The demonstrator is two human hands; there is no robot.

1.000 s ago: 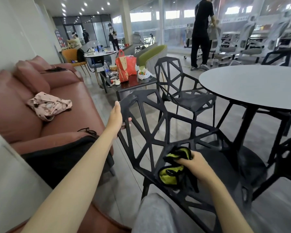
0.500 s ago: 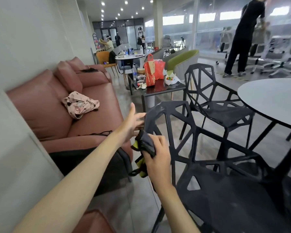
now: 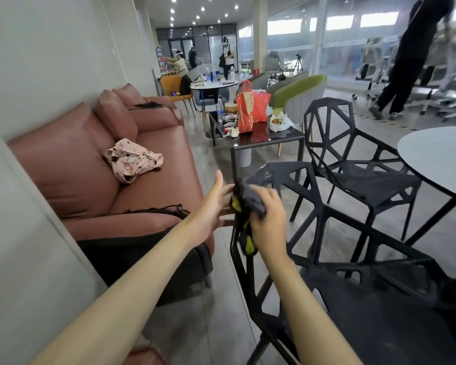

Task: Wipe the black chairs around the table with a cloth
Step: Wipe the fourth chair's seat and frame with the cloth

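A black lattice chair (image 3: pixel 313 233) stands right in front of me, its backrest to the left. My right hand (image 3: pixel 269 222) grips a dark grey and yellow-green cloth (image 3: pixel 245 206) against the top left corner of that backrest. My left hand (image 3: pixel 211 206) reaches in from the left with straight fingers and touches the cloth and the backrest edge. A second black lattice chair (image 3: pixel 353 154) stands farther back, beside the round grey table (image 3: pixel 437 156) at the right.
A reddish-brown sofa (image 3: pixel 90 164) with a pink bag (image 3: pixel 132 159) runs along the left wall. A dark low table (image 3: pixel 261 135) carries red bags and bottles. A person in black (image 3: pixel 406 61) stands far right among white office chairs. Grey floor lies between sofa and chairs.
My right hand has carried the cloth from the chair seat up to the backrest's top corner. The left hand let go of the backrest edge and now touches the cloth. The view turned left.
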